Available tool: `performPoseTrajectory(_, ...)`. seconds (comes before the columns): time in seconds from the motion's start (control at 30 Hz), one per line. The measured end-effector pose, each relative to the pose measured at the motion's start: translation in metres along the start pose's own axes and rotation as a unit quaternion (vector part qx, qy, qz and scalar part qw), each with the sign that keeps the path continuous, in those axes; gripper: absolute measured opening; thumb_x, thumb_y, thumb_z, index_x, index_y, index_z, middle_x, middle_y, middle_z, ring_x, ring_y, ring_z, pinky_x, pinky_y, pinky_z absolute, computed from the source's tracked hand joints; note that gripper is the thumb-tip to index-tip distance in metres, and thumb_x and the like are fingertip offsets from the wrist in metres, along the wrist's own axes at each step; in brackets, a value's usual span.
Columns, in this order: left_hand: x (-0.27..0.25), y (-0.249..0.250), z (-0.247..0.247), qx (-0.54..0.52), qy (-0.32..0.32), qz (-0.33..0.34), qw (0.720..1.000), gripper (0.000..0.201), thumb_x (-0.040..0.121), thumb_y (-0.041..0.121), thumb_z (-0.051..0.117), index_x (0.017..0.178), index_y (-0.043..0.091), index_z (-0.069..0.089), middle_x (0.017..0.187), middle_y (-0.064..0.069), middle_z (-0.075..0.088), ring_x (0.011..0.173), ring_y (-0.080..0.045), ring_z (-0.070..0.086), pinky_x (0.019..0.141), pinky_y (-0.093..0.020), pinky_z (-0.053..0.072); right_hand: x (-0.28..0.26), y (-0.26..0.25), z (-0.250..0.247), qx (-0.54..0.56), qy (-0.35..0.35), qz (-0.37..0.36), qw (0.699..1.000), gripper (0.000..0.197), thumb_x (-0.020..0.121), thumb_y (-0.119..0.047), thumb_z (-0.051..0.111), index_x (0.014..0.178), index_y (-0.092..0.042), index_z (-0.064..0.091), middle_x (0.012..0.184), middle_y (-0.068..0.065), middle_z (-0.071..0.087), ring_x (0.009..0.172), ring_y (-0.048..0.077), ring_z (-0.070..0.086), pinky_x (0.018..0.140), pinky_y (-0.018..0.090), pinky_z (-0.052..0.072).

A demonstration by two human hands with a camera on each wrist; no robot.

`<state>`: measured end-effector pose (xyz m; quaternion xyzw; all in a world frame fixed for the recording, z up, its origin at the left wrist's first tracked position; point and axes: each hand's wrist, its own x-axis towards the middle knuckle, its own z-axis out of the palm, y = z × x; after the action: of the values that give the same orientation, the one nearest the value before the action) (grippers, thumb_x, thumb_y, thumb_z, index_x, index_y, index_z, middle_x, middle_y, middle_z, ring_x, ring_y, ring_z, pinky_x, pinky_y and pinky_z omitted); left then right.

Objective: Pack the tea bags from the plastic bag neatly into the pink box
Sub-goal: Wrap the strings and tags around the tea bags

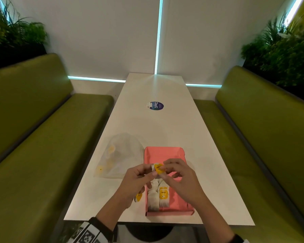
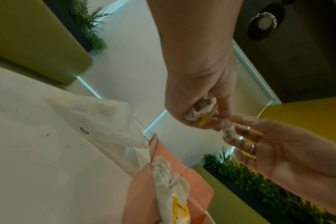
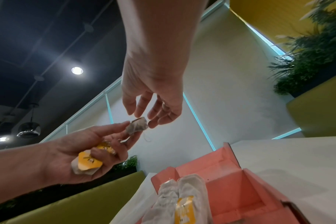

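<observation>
Both hands meet over the pink box: left hand and right hand pinch one tea bag, straightening it for neat packing.

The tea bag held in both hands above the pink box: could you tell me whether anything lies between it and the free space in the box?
Nothing visible does. The tea bag hangs over the pink box, whose right half and far end are bare; the packed tea bags fill only the near left side.
</observation>
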<state>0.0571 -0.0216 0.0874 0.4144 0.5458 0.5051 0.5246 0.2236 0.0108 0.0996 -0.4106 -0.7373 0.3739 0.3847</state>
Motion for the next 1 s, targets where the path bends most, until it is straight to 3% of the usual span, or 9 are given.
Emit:
performPoseTrajectory(0.1,-0.001,0.0,-0.002,0.007,0.008,0.01,1.0,0.015,0.086,0.008,0.064,0.097,0.015,0.071,0.065,-0.001,0.064,0.048,-0.009,0.049,0.039,-0.019,0.031,0.003,-0.005,-0.01,0.036,0.014,0.045,0.998,0.031,0.08,-0.016,0.071,0.1,-0.038,0.059,0.108,-0.013,0.06,0.084,-0.001,0.06,0.072,0.013,0.049)
performPoseTrajectory(0.2,-0.002,0.001,0.0,0.032,-0.002,0.011,0.999,0.013,0.087,0.009,0.063,0.096,0.015,0.071,0.053,0.001,0.055,0.041,-0.006,0.044,0.039,-0.017,0.03,0.008,-0.008,-0.015,-0.007,-0.039,0.037,0.999,0.036,0.083,-0.014,0.068,0.103,-0.042,0.056,0.115,-0.015,0.054,0.088,-0.002,0.058,0.076,0.015,0.046)
performPoseTrajectory(0.37,-0.006,0.003,0.004,0.095,-0.046,0.052,0.993,0.013,0.087,0.007,0.063,0.095,0.014,0.07,0.052,0.016,0.061,0.045,-0.005,0.047,0.045,-0.011,0.035,0.015,-0.013,-0.017,-0.091,-0.093,0.023,0.991,0.025,0.079,-0.013,0.071,0.077,-0.035,0.059,0.104,-0.01,0.057,0.079,-0.006,0.058,0.068,0.006,0.039)
performPoseTrajectory(0.57,-0.007,0.002,0.002,0.108,-0.046,0.068,0.991,0.017,0.083,0.013,0.07,0.098,0.022,0.071,0.076,0.018,0.067,0.055,-0.001,0.051,0.056,-0.017,0.044,0.016,-0.015,-0.018,-0.099,-0.081,0.033,0.991,0.024,0.073,-0.011,0.075,0.068,-0.027,0.058,0.096,-0.005,0.06,0.072,-0.004,0.058,0.065,0.009,0.042)
performPoseTrajectory(0.7,-0.004,-0.001,-0.001,0.09,0.004,0.08,0.993,0.026,0.08,0.019,0.073,0.102,0.032,0.066,0.106,0.016,0.067,0.06,-0.002,0.05,0.066,-0.021,0.047,0.017,-0.01,-0.018,-0.147,0.022,0.019,0.989,0.03,0.07,-0.011,0.078,0.061,-0.027,0.055,0.085,-0.007,0.056,0.07,0.002,0.055,0.067,0.02,0.042)
performPoseTrajectory(0.83,-0.004,0.001,-0.001,0.06,0.04,0.084,0.994,0.019,0.084,0.015,0.068,0.1,0.025,0.067,0.095,0.01,0.068,0.053,-0.001,0.046,0.057,-0.017,0.046,0.012,-0.019,-0.026,-0.119,-0.208,0.077,0.968,0.031,0.068,-0.008,0.078,0.057,-0.028,0.057,0.082,-0.007,0.057,0.068,0.002,0.054,0.066,0.018,0.047)
performPoseTrajectory(0.87,-0.004,0.002,-0.001,0.056,0.042,0.084,0.994,0.016,0.085,0.014,0.067,0.099,0.023,0.067,0.09,0.009,0.068,0.051,-0.002,0.045,0.055,-0.016,0.045,0.013,-0.017,-0.026,-0.132,-0.183,0.085,0.97,0.03,0.069,-0.009,0.078,0.057,-0.026,0.057,0.081,-0.007,0.056,0.066,0.002,0.053,0.064,0.016,0.046)
performPoseTrajectory(0.97,-0.005,0.003,0.0,0.054,0.045,0.083,0.994,0.011,0.087,0.012,0.064,0.095,0.019,0.068,0.088,0.009,0.069,0.05,-0.002,0.046,0.052,-0.016,0.044,0.018,-0.015,-0.025,-0.23,0.07,0.067,0.968,0.032,0.075,-0.017,0.075,0.056,-0.024,0.051,0.077,-0.008,0.052,0.065,0.004,0.048,0.06,0.014,0.036)
performPoseTrajectory(1.0,-0.005,0.004,0.001,0.052,0.046,0.083,0.994,0.01,0.087,0.011,0.064,0.094,0.017,0.068,0.089,0.009,0.069,0.049,0.0,0.046,0.052,-0.016,0.044,0.019,-0.016,-0.027,-0.233,0.063,0.064,0.968,0.035,0.076,-0.015,0.074,0.055,-0.026,0.048,0.076,-0.009,0.05,0.065,0.005,0.047,0.061,0.017,0.037)
